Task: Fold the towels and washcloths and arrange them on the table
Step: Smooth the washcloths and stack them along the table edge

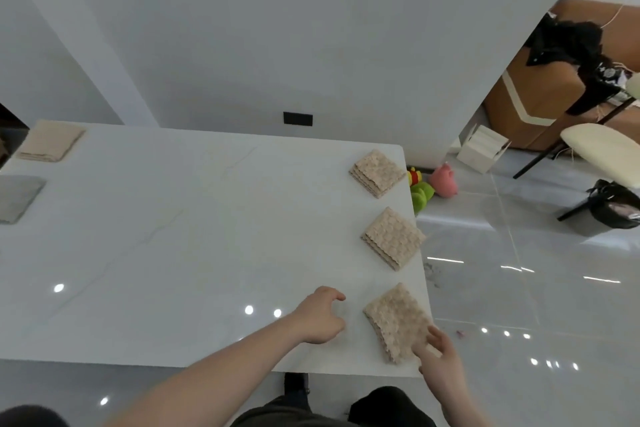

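A person is standing at a glossy white table [173, 253], seen from above, with both bare arms reaching in from the bottom of the frame. Three folded beige washcloths are lying in a column along the table's right edge: the far washcloth [377, 172] right of centre, the middle washcloth [393, 237] below it, and the near washcloth [396, 322] at the lower right, close to the table's corner. The three are sitting well apart from one another.

The right hand [441, 355] is touching the near washcloth's lower right corner with relaxed fingers; whether it is pinching the cloth cannot be told. The left hand [320, 317] is hovering just left of that washcloth, fingers loosely curled and holding nothing.

At the left edge of the frame, a folded beige towel [50, 140] is lying on the table's far corner, and a folded grey towel [17, 198] is sitting just below it.

On the shiny floor, right of the table, a pink plush toy [445, 180] and a green plush toy [420, 192] are lying near a white cardboard box [481, 147].
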`<state>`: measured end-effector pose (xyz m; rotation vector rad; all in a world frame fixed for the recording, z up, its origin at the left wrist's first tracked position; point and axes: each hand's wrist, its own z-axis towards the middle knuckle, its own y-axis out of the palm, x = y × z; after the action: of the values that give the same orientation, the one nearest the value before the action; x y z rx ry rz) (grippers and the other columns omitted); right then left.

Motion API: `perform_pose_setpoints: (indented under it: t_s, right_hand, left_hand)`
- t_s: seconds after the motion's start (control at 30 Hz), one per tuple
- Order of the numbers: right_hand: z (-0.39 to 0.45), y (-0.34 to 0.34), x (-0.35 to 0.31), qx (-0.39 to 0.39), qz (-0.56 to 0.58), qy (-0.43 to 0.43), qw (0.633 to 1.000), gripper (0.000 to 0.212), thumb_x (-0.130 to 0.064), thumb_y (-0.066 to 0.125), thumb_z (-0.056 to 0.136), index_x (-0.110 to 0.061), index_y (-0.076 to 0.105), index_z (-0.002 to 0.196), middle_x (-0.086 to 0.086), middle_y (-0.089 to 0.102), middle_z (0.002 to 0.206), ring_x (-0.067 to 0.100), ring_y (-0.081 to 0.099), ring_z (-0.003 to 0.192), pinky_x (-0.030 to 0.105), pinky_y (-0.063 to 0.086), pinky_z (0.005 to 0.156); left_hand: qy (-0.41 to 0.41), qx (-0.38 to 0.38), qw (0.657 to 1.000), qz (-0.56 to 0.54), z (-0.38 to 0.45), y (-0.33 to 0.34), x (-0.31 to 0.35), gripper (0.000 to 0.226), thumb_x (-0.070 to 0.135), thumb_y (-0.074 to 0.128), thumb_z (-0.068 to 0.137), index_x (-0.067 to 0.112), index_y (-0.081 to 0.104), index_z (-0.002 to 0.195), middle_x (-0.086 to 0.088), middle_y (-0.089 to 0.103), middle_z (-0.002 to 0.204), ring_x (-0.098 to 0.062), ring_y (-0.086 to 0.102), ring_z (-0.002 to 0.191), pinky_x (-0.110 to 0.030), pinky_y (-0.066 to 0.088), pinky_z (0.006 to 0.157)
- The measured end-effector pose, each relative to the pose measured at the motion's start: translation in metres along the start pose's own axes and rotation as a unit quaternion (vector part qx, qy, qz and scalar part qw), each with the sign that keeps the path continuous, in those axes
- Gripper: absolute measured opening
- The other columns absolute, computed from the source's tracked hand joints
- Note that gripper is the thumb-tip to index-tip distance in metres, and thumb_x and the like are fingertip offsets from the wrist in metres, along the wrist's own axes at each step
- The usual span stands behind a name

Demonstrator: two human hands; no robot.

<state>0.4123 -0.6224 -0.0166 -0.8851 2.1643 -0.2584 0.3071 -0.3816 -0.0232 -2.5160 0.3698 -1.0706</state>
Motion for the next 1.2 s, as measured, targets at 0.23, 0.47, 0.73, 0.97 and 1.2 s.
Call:
perform_pose_setpoints:
  t_s: [0.23,0.47,0.73,0.97,1.2]
  right_hand:
    - [0.068,-0.016,0.015,-0.038,0.015,0.147,0.988,0.090,-0.016,0.071,0.088,-0.017,0.019,0.161,0.012,0.053,0.140,0.036,0.057,0.119,0.055,0.054,0.098]
    - [0.085,-0.053,-0.011,-0.171,-0.069,0.130,0.974,0.032,-0.009,0.059,0.097,-0.017,0.053,0.127,0.013,0.061,0.113,0.039,0.054,0.128,0.050,0.058,0.091]
    - [0.129,-0.080,-0.032,-0.253,-0.140,0.042,0.956,0.027,-0.007,0.054,0.099,-0.018,0.051,0.124,0.007,0.067,0.112,0.023,0.065,0.100,0.044,0.059,0.074]
    - [0.134,-0.090,-0.028,-0.263,-0.200,0.003,0.944,0.028,-0.015,0.054,0.099,-0.030,0.040,0.117,-0.009,0.063,0.103,0.022,0.056,0.084,0.036,0.048,0.077]
    - [0.139,-0.076,0.001,-0.261,-0.149,0.015,0.954,0.071,-0.025,0.071,0.075,-0.034,0.046,0.141,-0.002,0.068,0.119,0.015,0.061,0.080,0.028,0.051,0.065]
  left_hand:
    - [-0.046,-0.005,0.998,-0.037,0.061,0.044,0.055,0.077,0.043,0.063,0.091,0.022,0.029,0.158,-0.001,0.027,0.164,-0.022,0.032,0.149,-0.033,0.030,0.121]
    - [-0.151,-0.015,0.972,-0.177,0.065,0.088,0.067,0.088,0.032,0.062,0.089,0.024,0.013,0.162,-0.001,0.025,0.166,-0.023,0.031,0.149,-0.028,0.032,0.114]
    - [-0.208,0.037,0.946,-0.247,0.044,0.134,0.055,0.063,0.024,0.066,0.083,0.019,0.048,0.143,0.003,0.060,0.125,-0.015,0.061,0.110,-0.030,0.054,0.095]
    - [-0.183,0.097,0.946,-0.248,0.030,0.140,0.069,0.089,0.017,0.065,0.085,0.023,0.019,0.161,0.002,0.026,0.164,-0.023,0.034,0.147,-0.023,0.042,0.097]
    - [-0.107,0.071,0.966,-0.223,0.042,0.131,0.087,0.065,0.016,0.066,0.085,0.030,0.044,0.144,0.015,0.057,0.130,-0.004,0.057,0.115,-0.024,0.050,0.101]
